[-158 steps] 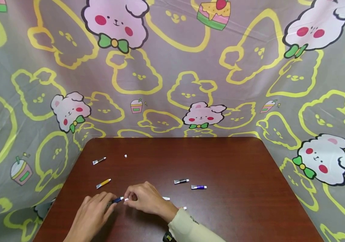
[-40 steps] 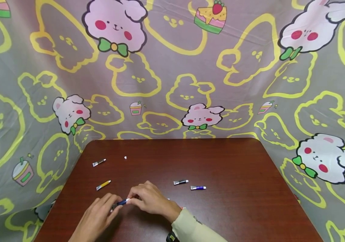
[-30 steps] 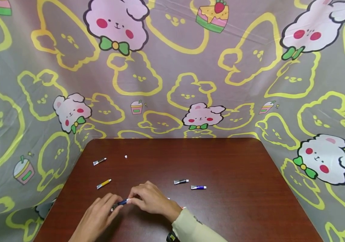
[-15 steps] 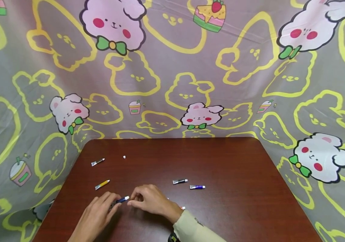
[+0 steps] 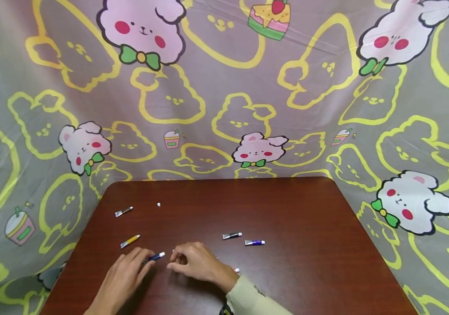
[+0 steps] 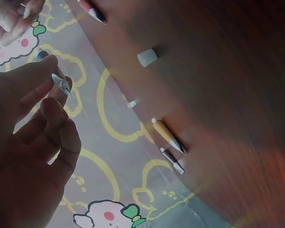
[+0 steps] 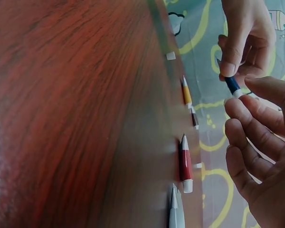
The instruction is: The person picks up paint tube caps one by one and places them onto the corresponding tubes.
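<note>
My left hand (image 5: 123, 273) pinches a small dark blue paint tube (image 5: 156, 256) between thumb and fingers, its white cap end pointing right. The right wrist view shows the same blue tube (image 7: 232, 85) in the left hand (image 7: 249, 40), tilted, with the white end toward the right fingers. Just right of the tube, my right hand (image 5: 198, 262) hovers with fingers loosely bent; in the right wrist view the thumb and index finger of that hand (image 7: 270, 137) stand apart around the tube's end. A small pale spot shows at the right fingers in the head view.
On the brown table (image 5: 299, 210) lie a yellow tube (image 5: 130, 241), a dark-labelled tube (image 5: 123, 211), a black tube (image 5: 232, 236) and a purple tube (image 5: 254, 242). Loose white caps include one farther back (image 5: 159, 204) and one (image 6: 147, 57) nearer the left hand. Red (image 7: 185, 164) and white (image 7: 176, 209) tubes lie near the right hand.
Earlier the right hand held a white cap apart from the blue tube, then brought it onto the tube's end. Now the cap is on the tube and the right fingers have drawn slightly away.
</note>
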`<state>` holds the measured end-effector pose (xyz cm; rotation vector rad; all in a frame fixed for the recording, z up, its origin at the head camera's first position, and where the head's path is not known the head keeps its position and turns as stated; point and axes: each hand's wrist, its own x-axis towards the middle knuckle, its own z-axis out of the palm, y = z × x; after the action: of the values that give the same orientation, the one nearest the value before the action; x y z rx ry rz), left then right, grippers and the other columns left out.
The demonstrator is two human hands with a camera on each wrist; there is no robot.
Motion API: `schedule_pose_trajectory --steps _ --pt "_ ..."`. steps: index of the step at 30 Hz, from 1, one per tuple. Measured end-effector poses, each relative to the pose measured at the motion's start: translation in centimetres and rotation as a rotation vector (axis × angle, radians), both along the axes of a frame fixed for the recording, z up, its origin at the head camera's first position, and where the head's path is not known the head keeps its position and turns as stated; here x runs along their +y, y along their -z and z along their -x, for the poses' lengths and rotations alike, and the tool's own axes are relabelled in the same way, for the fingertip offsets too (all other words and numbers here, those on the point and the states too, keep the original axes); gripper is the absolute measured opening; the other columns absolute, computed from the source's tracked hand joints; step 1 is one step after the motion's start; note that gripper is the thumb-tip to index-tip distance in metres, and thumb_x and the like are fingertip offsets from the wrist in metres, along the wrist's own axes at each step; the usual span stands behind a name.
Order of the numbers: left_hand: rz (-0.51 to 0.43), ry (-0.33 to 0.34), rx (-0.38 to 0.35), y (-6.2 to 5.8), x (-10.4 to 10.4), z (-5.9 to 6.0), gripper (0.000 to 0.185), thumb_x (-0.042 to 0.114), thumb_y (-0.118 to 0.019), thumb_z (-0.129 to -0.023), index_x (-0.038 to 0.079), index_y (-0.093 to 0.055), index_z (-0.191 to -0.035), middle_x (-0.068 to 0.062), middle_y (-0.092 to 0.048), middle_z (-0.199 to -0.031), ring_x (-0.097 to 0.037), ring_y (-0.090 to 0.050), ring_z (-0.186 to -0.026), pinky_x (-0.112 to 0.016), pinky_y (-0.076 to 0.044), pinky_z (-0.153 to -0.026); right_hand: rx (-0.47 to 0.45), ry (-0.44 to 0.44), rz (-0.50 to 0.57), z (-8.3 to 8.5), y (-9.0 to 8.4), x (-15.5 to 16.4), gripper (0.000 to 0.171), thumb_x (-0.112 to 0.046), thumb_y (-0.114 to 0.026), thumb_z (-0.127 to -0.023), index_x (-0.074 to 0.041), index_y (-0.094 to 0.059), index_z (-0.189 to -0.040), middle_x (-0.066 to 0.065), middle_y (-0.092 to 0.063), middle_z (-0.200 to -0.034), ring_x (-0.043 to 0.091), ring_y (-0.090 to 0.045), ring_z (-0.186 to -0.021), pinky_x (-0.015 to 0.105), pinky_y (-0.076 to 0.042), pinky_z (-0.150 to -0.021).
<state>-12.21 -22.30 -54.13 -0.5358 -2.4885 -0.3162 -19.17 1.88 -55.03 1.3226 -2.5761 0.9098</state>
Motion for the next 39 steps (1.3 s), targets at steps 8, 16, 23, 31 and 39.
schedule_pose_trajectory --steps 8,16,23,31,39 --pt "-0.003 -0.013 -0.054 0.2 -0.1 1.3 0.029 0.017 -0.094 -0.081 0.021 -0.073 -0.101 0.009 -0.068 -0.089 -0.013 -0.059 -0.069 -0.036 -0.048 -0.064 -0.006 0.019 -0.010 -0.2 0.2 0.3 0.011 -0.036 -0.083 -0.097 -0.025 -0.078 -0.099 -0.019 -0.074 -0.084 -0.017 -0.048 -0.076 0.000 -0.035 -0.074" --pt "-0.016 0.035 -0.117 0.5 -0.4 3.3 0.027 0.014 -0.094 -0.082 0.021 -0.074 -0.099 0.010 -0.066 -0.089 -0.002 -0.052 -0.067 -0.028 -0.045 -0.059 -0.010 0.018 -0.003 -0.4 0.5 0.4 0.012 -0.036 -0.083 -0.097 -0.025 -0.078 -0.099 -0.019 -0.073 -0.084 -0.016 -0.048 -0.075 0.001 -0.037 -0.072" --pt "-0.014 0.042 -0.197 0.2 0.0 5.1 0.022 0.013 -0.092 -0.087 0.018 -0.074 -0.100 0.004 -0.069 -0.093 -0.013 -0.065 -0.075 -0.038 -0.054 -0.067 -0.016 0.017 0.002 -0.5 0.7 0.4 0.011 -0.035 -0.083 -0.097 -0.025 -0.078 -0.099 -0.017 -0.074 -0.084 -0.012 -0.054 -0.077 0.001 -0.037 -0.075" --pt "0.016 0.055 -0.243 0.4 0.2 6.5 0.019 0.014 -0.089 -0.090 0.019 -0.073 -0.100 0.004 -0.068 -0.093 -0.015 -0.064 -0.073 -0.040 -0.053 -0.068 -0.002 0.003 0.016 -0.7 0.9 0.2 0.012 -0.031 -0.085 -0.095 -0.022 -0.077 -0.098 -0.015 -0.075 -0.085 -0.009 -0.060 -0.077 0.001 -0.039 -0.077" --pt "0.055 0.088 -0.233 1.0 -0.1 7.9 0.023 0.012 -0.092 -0.086 0.017 -0.073 -0.099 0.003 -0.068 -0.092 -0.018 -0.063 -0.067 -0.036 -0.052 -0.062 0.026 -0.020 0.008 -1.3 1.0 -0.4 0.010 -0.031 -0.082 -0.097 -0.024 -0.077 -0.097 -0.019 -0.072 -0.081 -0.018 -0.054 -0.075 0.000 -0.040 -0.073"
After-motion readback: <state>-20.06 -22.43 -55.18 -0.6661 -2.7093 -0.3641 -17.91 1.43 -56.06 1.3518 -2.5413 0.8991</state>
